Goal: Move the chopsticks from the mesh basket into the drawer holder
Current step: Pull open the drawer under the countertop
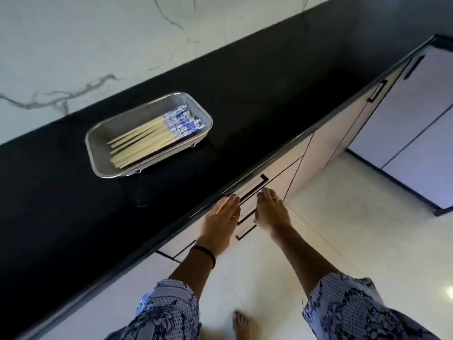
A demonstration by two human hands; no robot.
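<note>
Both hands empty, fingers extended: left hand (221, 217) and right hand (270, 212) at the drawer handle (253, 191), contact unclear. Chopsticks (152, 137) lie in mesh basket (98, 165), far left. Opening step; next, pull drawer out

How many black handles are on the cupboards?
4 that I can see. Top handle by the fingertips, two more lower down between the hands, and one far right. More may be hidden.
</note>
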